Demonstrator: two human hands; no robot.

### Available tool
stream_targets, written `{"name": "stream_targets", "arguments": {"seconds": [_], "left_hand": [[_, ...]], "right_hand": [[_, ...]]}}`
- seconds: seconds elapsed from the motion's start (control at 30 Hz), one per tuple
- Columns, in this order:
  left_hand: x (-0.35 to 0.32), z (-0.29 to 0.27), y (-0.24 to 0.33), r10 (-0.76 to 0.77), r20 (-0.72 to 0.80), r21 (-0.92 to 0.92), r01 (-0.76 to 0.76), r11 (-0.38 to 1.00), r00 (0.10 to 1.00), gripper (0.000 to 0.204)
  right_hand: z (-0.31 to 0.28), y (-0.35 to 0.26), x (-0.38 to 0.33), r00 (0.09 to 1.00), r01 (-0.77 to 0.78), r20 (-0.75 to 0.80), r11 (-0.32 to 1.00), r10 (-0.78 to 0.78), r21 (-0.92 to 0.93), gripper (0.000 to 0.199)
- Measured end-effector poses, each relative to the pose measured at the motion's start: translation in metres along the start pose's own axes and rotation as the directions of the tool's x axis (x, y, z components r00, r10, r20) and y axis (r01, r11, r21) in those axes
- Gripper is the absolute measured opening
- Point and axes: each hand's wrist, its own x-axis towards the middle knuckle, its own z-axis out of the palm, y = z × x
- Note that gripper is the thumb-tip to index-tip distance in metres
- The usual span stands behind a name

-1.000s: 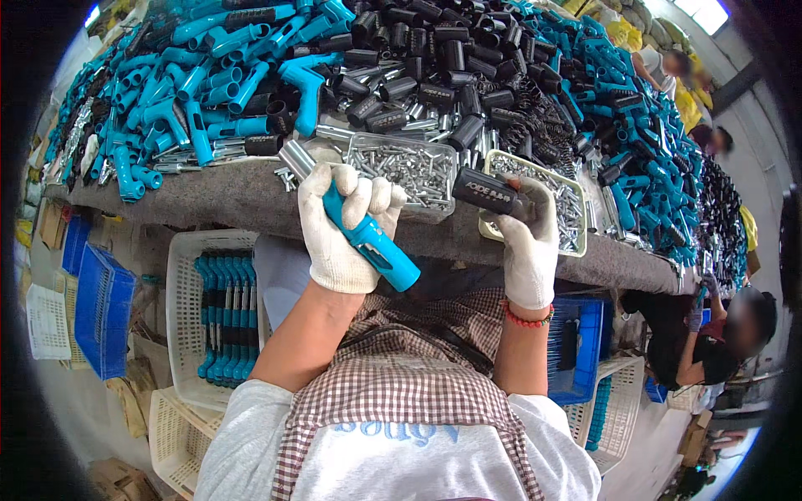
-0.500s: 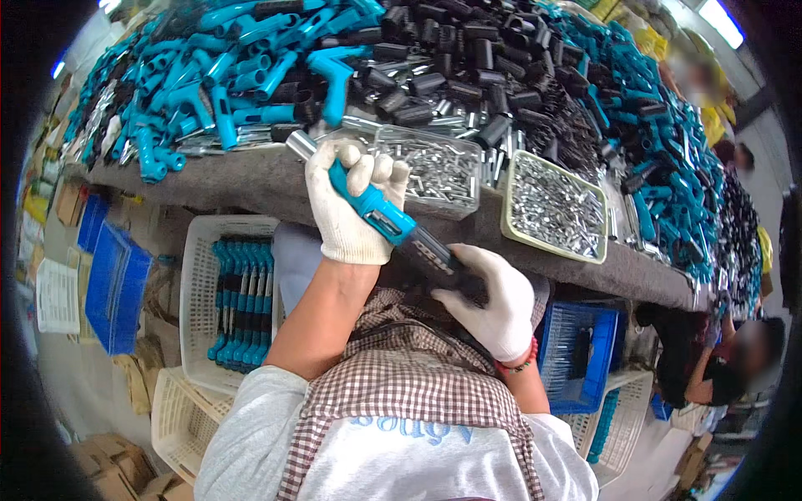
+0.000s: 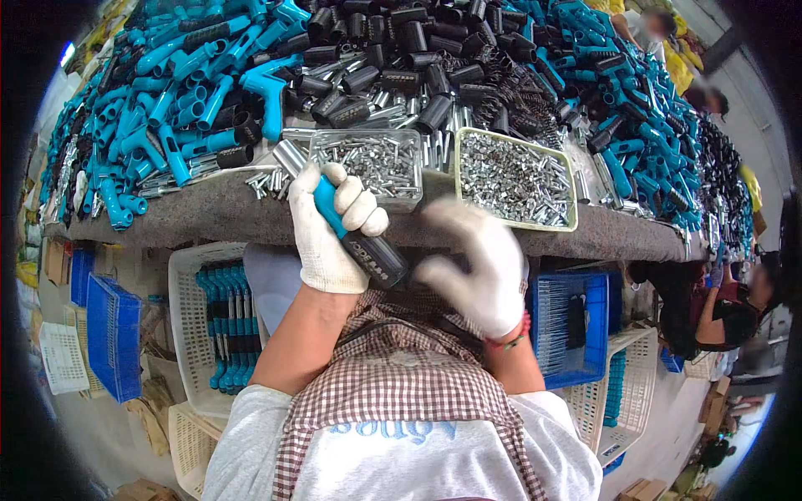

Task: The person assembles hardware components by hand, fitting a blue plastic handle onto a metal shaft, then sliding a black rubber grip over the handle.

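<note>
My gloved left hand (image 3: 338, 225) is wrapped round a teal tool handle (image 3: 330, 205). A bright metal tube (image 3: 289, 157) sticks out past the thumb at its upper left end, and a black sleeve (image 3: 378, 259) covers the lower right end. The tool is held tilted above my lap, at the bench's front edge. To its right, my gloved right hand (image 3: 480, 263) is smeared by motion. Its thumb and fingers are apart, with nothing visible between them, and it does not touch the sleeve.
On the bench, a clear box (image 3: 366, 167) and a pale green tray (image 3: 516, 179) hold small metal parts. Behind them are heaped teal handles (image 3: 266, 88) and black sleeves (image 3: 413, 36). A white crate (image 3: 192, 326) of finished-looking tools stands lower left; a blue crate (image 3: 576, 334) stands right.
My right hand has let go of the black sleeve and moved away from it. My left hand still holds the tool, now slightly further left and lower. The view has shifted.
</note>
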Motion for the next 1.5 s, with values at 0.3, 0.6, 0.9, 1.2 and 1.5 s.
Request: {"name": "stream_targets", "arguments": {"seconds": [0.3, 0.6, 0.9, 1.2, 1.5], "left_hand": [[0.004, 0.013, -0.007, 0.021, -0.118, 0.071, -0.012, 0.997, 0.993, 0.033], [0.009, 0.001, 0.017, 0.261, -0.171, -0.089, -0.278, 0.956, 0.95, 0.042], [-0.007, -0.011, 0.045, 0.45, -0.116, -0.115, -0.462, 0.879, 0.885, 0.033], [-0.021, -0.033, 0.088, 0.627, -0.121, -0.089, -0.637, 0.765, 0.77, 0.03], [-0.03, -0.064, 0.128, 0.69, -0.218, -0.089, -0.718, 0.69, 0.69, 0.033]], "right_hand": [[-0.032, 0.098, 0.004, 0.929, -0.303, -0.366, 0.663, 0.046, -0.685, 0.011], [-0.011, 0.029, -0.003, 0.927, -0.227, -0.302, 0.974, 0.224, 0.025, 0.025], [0.039, -0.021, 0.019, 0.986, 0.155, -0.04, 0.984, -0.159, -0.093, 0.029], [0.078, -0.046, 0.074, 0.79, -0.611, 0.462, 0.585, 0.403, 0.533, 0.022], [0.129, -0.068, 0.118, 0.75, -0.43, 0.637, 0.863, 0.179, 0.264, 0.024]]}}
